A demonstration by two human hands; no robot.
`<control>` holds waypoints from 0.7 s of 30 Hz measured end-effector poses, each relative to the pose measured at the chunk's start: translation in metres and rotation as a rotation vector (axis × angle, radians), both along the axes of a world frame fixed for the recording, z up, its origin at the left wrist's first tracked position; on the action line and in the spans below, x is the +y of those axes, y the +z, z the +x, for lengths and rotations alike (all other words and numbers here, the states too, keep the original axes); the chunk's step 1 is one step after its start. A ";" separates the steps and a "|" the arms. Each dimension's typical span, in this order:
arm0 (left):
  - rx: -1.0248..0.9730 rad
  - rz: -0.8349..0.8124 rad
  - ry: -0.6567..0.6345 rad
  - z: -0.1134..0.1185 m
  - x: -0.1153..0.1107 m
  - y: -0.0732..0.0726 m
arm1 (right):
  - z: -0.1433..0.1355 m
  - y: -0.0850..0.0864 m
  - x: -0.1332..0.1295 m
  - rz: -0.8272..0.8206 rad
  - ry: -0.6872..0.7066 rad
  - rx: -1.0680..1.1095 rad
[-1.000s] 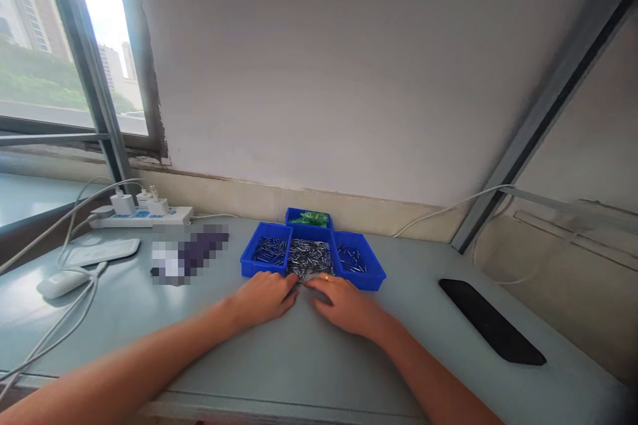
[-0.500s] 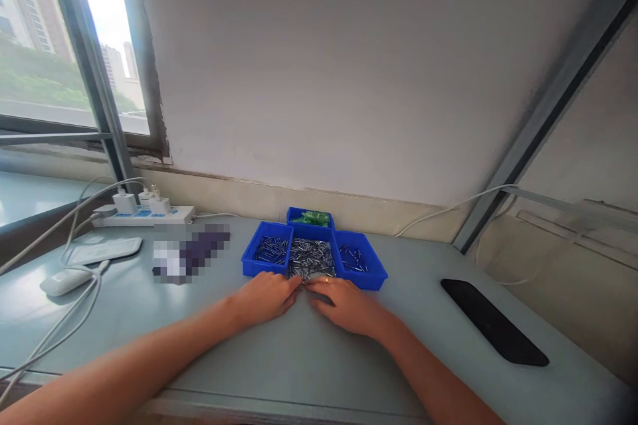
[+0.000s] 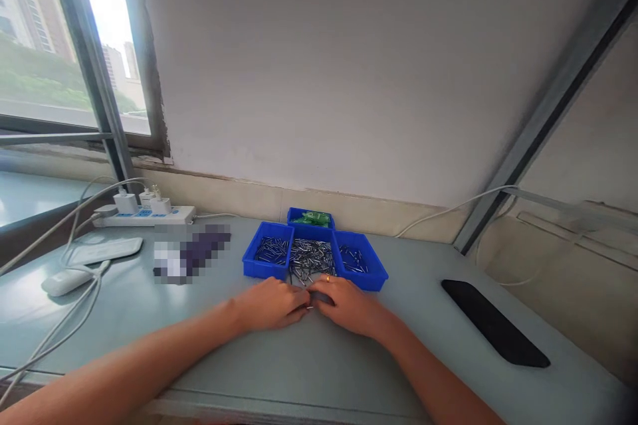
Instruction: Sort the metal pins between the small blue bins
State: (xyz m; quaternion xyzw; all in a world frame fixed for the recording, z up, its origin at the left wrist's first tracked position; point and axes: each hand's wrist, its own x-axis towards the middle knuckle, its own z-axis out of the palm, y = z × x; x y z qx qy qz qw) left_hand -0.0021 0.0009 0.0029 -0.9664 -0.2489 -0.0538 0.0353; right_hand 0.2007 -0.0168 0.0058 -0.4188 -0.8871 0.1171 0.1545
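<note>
In the head view, my left hand (image 3: pixel 276 304) and my right hand (image 3: pixel 346 304) meet at the fingertips just in front of the middle blue bin. A small, thin metal pin (image 3: pixel 310 307) pokes out of the pinched fingers of my left hand, towards my right thumb. My right fingers are curled in against it; what they grip is hidden. Many loose metal pins (image 3: pixel 313 256) fill the middle bin. Shorter-looking heaps lie in the left blue bin (image 3: pixel 253 268) and the right blue bin (image 3: pixel 373 280). A ring is on a right finger.
Behind, a small blue bin (image 3: pixel 333 214) holds green packaging (image 3: pixel 314 218). At left are a power strip (image 3: pixel 174 216) with plugs and cables, a white mouse (image 3: pixel 64 282) and a blurred dark object (image 3: pixel 204 252). A black flat case (image 3: pixel 493 322) lies right. The wall closes the back.
My left hand has shifted slightly right and towards me, away from the heap in the middle bin. A thin metal pin now shows at its fingertips. My right hand has barely moved.
</note>
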 end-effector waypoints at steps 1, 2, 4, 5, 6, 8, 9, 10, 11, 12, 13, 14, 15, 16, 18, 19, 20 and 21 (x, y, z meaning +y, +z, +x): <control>-0.013 0.008 -0.013 0.000 0.000 0.000 | 0.000 0.000 0.000 -0.001 0.001 -0.001; -0.021 0.023 -0.019 0.000 0.000 -0.001 | 0.001 0.001 0.000 -0.002 0.000 -0.002; -0.027 0.055 -0.024 0.000 0.001 -0.001 | 0.001 0.001 0.000 -0.008 -0.003 -0.004; -0.029 0.068 -0.026 0.000 0.001 -0.002 | 0.001 0.000 0.000 -0.013 -0.004 -0.004; -0.032 0.076 -0.028 0.000 0.001 -0.002 | 0.001 0.000 0.000 -0.020 -0.003 -0.005; -0.039 0.082 -0.033 0.000 0.001 -0.002 | 0.000 -0.002 0.000 -0.032 0.003 -0.015; -0.043 0.082 -0.034 0.000 0.001 -0.002 | 0.000 -0.002 0.001 -0.036 0.008 -0.019; -0.048 0.080 -0.029 0.000 0.001 -0.003 | 0.000 -0.002 0.001 -0.040 0.014 -0.022; -0.055 0.078 -0.017 0.001 0.001 -0.003 | 0.000 -0.002 0.001 -0.041 0.018 -0.024; -0.062 0.075 -0.002 0.000 0.002 -0.003 | 0.000 -0.001 0.001 -0.040 0.018 -0.026; -0.065 0.071 0.015 0.000 0.002 -0.004 | 0.000 0.001 0.001 -0.035 0.015 -0.030; -0.063 0.069 0.029 0.000 0.003 -0.005 | 0.000 0.003 0.000 -0.027 0.008 -0.033; -0.057 0.069 0.040 -0.001 0.004 -0.005 | 0.001 0.005 0.000 -0.021 -0.002 -0.036; -0.048 0.069 0.048 -0.001 0.005 -0.005 | 0.001 0.007 -0.001 -0.018 -0.015 -0.040; -0.036 0.073 0.055 -0.002 0.006 -0.005 | 0.002 0.010 -0.001 -0.029 -0.040 -0.041; -0.037 0.076 0.053 -0.002 0.006 -0.005 | 0.002 0.010 -0.001 -0.041 -0.045 -0.039; -0.042 0.080 0.048 -0.002 0.005 -0.004 | 0.003 0.009 -0.001 -0.056 -0.046 -0.038; -0.050 0.084 0.039 -0.002 0.005 -0.002 | 0.002 0.007 0.000 -0.070 -0.042 -0.037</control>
